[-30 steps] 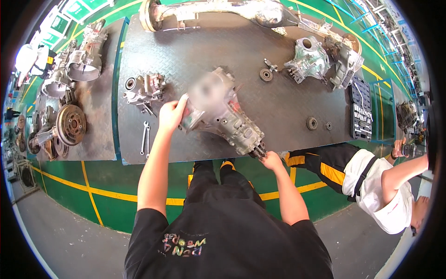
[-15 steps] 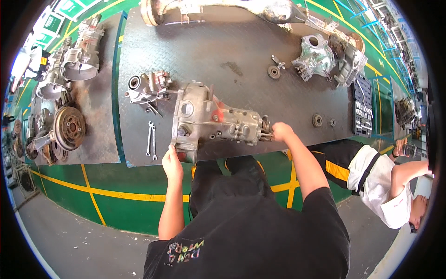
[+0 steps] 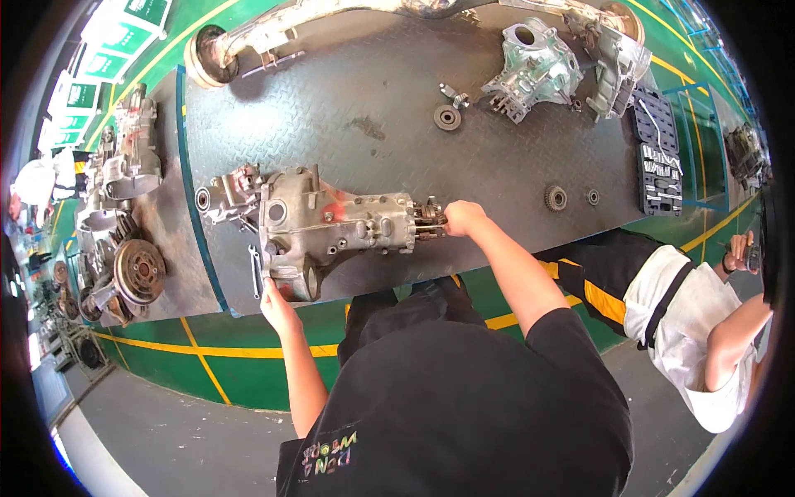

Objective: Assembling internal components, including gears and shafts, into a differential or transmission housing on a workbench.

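A large grey metal gearbox (image 3: pixel 348 224) lies lengthwise before me near the table's front edge, its wide bell-shaped end to the left and a red smear on top. My left hand (image 3: pixel 279 311) has its fingers wrapped round the lower rim of that wide end. My right hand (image 3: pixel 464 218) is closed round the rods and shaft end (image 3: pixel 429 217) that stick out of the narrow right end. Close by the left end are a smaller metal housing (image 3: pixel 230 195) and a wrench (image 3: pixel 255 269), both partly covered by the gearbox.
Across the table (image 3: pixel 364 91) lie a long axle (image 3: pixel 331 12), a pale housing (image 3: pixel 538 66), a gear (image 3: pixel 556 197), a bearing (image 3: pixel 447 118) and a socket set (image 3: pixel 658 157). A left-hand bench holds a rusty drum (image 3: pixel 139 272). To my right stands a person in white (image 3: pixel 679 315).
The gearbox has shifted left with both hands on it, now overlapping the smaller housing and covering part of the wrenches. The whole view has turned somewhat.
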Tool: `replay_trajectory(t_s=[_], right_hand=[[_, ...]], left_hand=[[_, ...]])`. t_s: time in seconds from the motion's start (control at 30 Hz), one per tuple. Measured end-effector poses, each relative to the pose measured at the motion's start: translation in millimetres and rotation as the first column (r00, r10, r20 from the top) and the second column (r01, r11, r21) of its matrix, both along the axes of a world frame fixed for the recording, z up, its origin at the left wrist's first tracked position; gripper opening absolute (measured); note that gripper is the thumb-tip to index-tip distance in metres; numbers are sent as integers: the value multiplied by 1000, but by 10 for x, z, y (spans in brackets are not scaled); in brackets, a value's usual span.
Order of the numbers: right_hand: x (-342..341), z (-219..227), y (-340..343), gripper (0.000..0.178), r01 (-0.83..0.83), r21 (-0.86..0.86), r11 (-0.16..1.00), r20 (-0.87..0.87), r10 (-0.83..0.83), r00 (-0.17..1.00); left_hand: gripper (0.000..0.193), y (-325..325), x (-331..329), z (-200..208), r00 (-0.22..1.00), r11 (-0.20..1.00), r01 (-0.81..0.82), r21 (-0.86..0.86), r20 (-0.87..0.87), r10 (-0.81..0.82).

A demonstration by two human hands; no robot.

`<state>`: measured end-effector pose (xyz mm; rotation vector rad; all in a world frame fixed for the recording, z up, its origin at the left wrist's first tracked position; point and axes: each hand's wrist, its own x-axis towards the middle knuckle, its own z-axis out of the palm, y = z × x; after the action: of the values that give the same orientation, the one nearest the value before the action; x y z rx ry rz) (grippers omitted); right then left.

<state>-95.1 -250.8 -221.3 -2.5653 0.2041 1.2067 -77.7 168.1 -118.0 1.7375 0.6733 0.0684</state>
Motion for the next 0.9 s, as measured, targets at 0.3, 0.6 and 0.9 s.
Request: replay_trajectory(t_s=[0.3,0.6,0.9], right_hand=[[-121,10,-79,25,136,167,977,175,-165,971],[-149,-152,-88,28,199,237,951,302,-267,915],[-153,-209,31,17,183,177,967,301,-230,925]], left_hand=[[44,57,127,108,996,999,-20,-51,-86,15],[67,-56,643,217,944,998,-57,26,-323,63],[82,-96,606,197,963,994,91,-64,-248,-104]])
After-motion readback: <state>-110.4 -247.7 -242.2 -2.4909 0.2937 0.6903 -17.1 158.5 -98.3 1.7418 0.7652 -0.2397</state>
